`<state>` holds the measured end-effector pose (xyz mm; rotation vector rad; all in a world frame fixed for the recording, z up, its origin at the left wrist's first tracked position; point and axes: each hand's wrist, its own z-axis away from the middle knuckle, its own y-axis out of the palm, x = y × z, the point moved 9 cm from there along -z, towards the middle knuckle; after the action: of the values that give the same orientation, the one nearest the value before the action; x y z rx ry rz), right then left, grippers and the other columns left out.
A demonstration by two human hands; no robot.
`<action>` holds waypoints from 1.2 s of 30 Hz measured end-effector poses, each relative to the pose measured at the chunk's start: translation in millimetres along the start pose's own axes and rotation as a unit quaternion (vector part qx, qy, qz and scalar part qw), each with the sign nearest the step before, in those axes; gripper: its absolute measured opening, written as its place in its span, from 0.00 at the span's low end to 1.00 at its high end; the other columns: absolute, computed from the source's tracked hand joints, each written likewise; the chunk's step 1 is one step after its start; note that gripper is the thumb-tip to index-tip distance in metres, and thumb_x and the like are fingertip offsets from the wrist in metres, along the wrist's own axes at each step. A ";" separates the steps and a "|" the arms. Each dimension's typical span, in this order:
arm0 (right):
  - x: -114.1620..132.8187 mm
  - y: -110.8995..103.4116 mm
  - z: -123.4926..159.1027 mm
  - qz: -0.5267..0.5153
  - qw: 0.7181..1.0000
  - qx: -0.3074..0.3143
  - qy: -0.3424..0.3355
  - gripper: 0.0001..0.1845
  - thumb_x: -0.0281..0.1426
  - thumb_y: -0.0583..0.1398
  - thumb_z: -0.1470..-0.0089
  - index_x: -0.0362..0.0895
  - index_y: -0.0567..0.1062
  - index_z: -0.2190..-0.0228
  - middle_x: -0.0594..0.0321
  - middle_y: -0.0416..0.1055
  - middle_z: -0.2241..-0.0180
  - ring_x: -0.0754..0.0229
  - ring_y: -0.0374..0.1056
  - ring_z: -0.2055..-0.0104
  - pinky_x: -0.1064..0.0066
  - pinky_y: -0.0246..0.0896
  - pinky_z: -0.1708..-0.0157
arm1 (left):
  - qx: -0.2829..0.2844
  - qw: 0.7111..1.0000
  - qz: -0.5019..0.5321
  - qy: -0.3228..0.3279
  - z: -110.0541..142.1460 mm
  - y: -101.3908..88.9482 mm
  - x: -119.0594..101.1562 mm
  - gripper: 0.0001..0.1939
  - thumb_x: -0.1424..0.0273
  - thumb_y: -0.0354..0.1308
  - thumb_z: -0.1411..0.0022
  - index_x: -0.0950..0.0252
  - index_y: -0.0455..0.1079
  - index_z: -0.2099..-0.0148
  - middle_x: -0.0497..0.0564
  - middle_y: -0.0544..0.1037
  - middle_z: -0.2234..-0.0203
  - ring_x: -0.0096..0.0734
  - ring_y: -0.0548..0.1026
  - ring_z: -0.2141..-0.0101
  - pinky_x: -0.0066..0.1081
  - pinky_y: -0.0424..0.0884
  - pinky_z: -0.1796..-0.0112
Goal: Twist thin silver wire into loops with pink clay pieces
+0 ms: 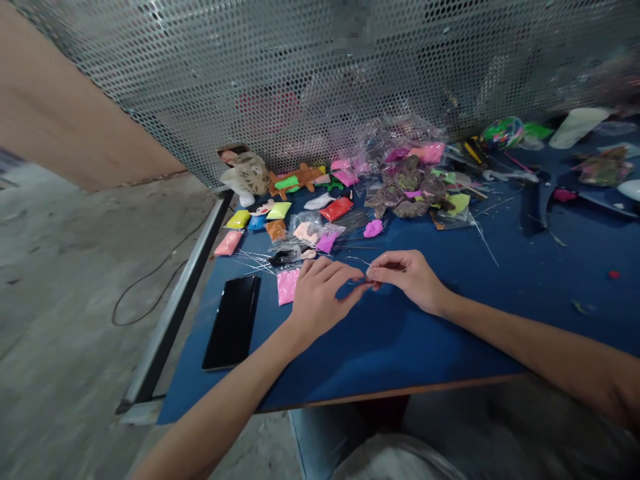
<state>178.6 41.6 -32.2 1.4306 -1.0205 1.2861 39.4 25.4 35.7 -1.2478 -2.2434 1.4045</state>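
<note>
My left hand (pixel 323 293) reaches in over the blue table, its thumb and fingers pinched together at the tips. Those fingertips meet the fingers of my right hand (pixel 413 280), which are curled in a pinch around a thin wire (pixel 357 259). What lies between the left fingertips is too small to make out. Beside the left hand is a packet of pink clay (pixel 287 287), partly covered by it. A lump of purple clay (pixel 373 229) sits just beyond both hands. More thin wires (pixel 355 220) lie in a loose bundle behind the left hand.
A black phone (pixel 231 323) lies near the table's left edge. Several coloured clay packets (pixel 337 209) spread across the back, with brown clay figures (pixel 297 180) and grey-brown lumps (pixel 410 190). A perforated metal panel (pixel 300 87) stands behind. A yellow-handled cutter (pixel 475 151) lies at back right.
</note>
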 end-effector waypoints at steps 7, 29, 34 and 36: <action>-3.3 1.2 -2.6 -0.010 1.000 0.017 0.013 0.14 0.42 0.68 0.47 0.43 0.81 0.68 0.61 0.78 0.72 0.60 0.74 0.70 0.66 0.70 0.64 | 0.017 0.999 0.036 -0.030 0.3 5.5 3.8 0.06 0.64 0.62 0.34 0.59 0.76 0.61 0.46 0.84 0.65 0.33 0.77 0.65 0.37 0.63 0.62; 1.7 2.3 0.0 -0.006 1.000 -0.021 -0.001 0.14 0.42 0.68 0.47 0.43 0.81 0.67 0.65 0.72 0.77 0.64 0.66 0.77 0.70 0.62 0.76 | 0.025 0.983 0.149 -0.107 0.0 8.5 9.1 0.02 0.69 0.62 0.36 0.60 0.74 0.63 0.44 0.80 0.70 0.28 0.72 0.70 0.34 0.65 0.63; 2.9 -1.1 0.3 -0.025 0.999 -0.042 -0.015 0.13 0.40 0.69 0.48 0.44 0.79 0.67 0.65 0.74 0.75 0.65 0.68 0.77 0.70 0.65 0.76 | 0.046 0.989 0.118 -0.075 1.2 14.4 3.8 0.02 0.72 0.62 0.40 0.61 0.72 0.64 0.44 0.79 0.72 0.28 0.70 0.70 0.33 0.62 0.64; 3.4 -1.8 0.2 -0.028 0.999 -0.043 -0.017 0.13 0.40 0.70 0.49 0.44 0.79 0.66 0.65 0.74 0.74 0.64 0.69 0.77 0.70 0.65 0.76 | 0.052 0.992 0.094 -0.058 2.0 16.4 3.0 0.02 0.71 0.63 0.40 0.61 0.72 0.64 0.44 0.79 0.72 0.29 0.71 0.70 0.33 0.61 0.64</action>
<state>180.7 41.8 -29.0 1.4094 -1.0397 1.1676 45.4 29.4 20.5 -1.4070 -2.1396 1.6803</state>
